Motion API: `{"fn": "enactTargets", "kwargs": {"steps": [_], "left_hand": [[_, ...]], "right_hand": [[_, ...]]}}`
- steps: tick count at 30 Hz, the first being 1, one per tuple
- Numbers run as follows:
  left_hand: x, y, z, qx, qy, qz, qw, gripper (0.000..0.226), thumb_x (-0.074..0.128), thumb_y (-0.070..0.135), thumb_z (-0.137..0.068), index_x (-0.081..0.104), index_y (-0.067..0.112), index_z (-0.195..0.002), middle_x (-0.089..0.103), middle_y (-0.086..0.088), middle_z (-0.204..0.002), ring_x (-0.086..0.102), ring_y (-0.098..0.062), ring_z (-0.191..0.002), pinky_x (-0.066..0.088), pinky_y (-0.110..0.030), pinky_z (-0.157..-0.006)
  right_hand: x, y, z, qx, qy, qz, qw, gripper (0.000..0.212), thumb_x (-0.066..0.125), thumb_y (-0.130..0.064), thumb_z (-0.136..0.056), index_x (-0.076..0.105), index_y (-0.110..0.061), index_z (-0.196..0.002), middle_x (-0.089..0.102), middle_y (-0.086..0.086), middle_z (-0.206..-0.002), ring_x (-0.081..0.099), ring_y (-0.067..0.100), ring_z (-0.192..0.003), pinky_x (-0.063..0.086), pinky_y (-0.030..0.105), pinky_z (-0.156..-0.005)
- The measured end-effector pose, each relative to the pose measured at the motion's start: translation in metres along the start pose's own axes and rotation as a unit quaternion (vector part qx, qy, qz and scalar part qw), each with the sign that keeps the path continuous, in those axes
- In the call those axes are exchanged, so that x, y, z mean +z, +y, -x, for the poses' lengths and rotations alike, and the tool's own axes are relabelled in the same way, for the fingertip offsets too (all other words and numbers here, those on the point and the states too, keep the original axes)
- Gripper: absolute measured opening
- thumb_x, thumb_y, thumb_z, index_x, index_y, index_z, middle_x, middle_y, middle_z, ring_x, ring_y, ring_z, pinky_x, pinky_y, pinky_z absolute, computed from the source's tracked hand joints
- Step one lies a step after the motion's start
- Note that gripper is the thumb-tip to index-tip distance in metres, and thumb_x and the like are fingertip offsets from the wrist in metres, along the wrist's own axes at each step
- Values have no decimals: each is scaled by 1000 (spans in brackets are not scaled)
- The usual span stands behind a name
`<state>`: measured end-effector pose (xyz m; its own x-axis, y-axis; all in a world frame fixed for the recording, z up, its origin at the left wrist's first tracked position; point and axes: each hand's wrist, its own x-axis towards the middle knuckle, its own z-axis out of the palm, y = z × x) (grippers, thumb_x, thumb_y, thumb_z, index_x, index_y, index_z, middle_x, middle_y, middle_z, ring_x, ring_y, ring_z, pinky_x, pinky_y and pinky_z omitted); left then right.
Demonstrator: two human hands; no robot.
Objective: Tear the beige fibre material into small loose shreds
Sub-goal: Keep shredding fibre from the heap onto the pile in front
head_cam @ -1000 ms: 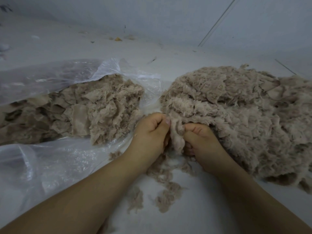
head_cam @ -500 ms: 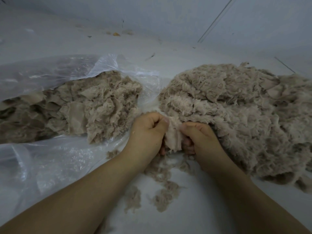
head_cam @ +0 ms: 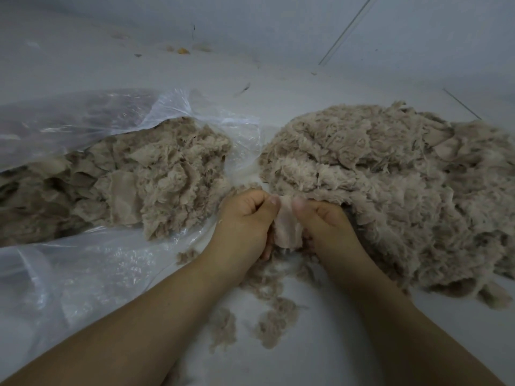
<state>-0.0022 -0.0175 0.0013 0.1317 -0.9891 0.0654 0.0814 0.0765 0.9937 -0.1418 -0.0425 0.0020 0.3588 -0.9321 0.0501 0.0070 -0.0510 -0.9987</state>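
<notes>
A clear plastic bag (head_cam: 83, 274) of beige fibre sheets (head_cam: 133, 185) lies left, then the left hand (head_cam: 245, 221) and right hand (head_cam: 326, 224) each pinch 1 pale fibre piece (head_cam: 287, 227) between them, touching the shredded heap (head_cam: 390, 185) on the right.

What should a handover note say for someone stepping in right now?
Left hand and right hand: both pinch one flat beige piece between them, not yet torn apart.
Unshredded pieces: in the open plastic bag, left.
Done: big fluffy pile on the right, a few loose tufts on the floor in front.
Left: tear this piece, then work through the bag.
</notes>
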Motion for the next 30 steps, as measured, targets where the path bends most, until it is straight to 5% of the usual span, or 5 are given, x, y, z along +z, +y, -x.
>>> {"fn": "enactTargets", "kwargs": {"steps": [6,14,19,23,30], "left_hand": [[1,-2,-2,15,40,-17,999,31,51,15,-100,59,2,-73,48,5,-43,39,-7,-34,31,-18,-35],[-8,2,-5,33,61,18,997,36,47,17,-102,56,12,-68,50,-5,-42,38,-17,-30,31,-19,-34],[-9,1,-5,9,23,6,1000,21,67,22,-91,59,8,-76,60,-9,-50,47,-20,-32,37,-23,-33],[-7,0,-5,-3,33,-6,999,12,64,8,-92,61,0,-84,58,-8,-48,48,-18,-31,38,-23,-33],[-28,25,-13,36,81,-151,984,19,74,20,-84,65,3,-89,63,-21,-68,56,-30,-52,51,-42,-48]], "right_hand": [[4,-1,-3,15,48,-12,999,38,44,-17,-102,71,1,-83,71,11,-68,67,18,-61,52,22,-57],[-1,5,-2,-18,5,62,998,38,63,-15,-92,50,9,-66,41,8,-53,31,12,-46,28,20,-46],[1,-2,2,-47,-39,4,998,31,61,-20,-91,67,-11,-63,63,0,-56,52,4,-47,43,18,-51],[-1,3,-1,-29,-7,32,999,35,59,-29,-92,67,-1,-72,56,36,-64,44,36,-52,36,42,-53],[-5,10,-2,-15,36,54,998,23,61,-20,-90,73,-17,-70,49,2,-52,37,7,-44,31,18,-44]]}}
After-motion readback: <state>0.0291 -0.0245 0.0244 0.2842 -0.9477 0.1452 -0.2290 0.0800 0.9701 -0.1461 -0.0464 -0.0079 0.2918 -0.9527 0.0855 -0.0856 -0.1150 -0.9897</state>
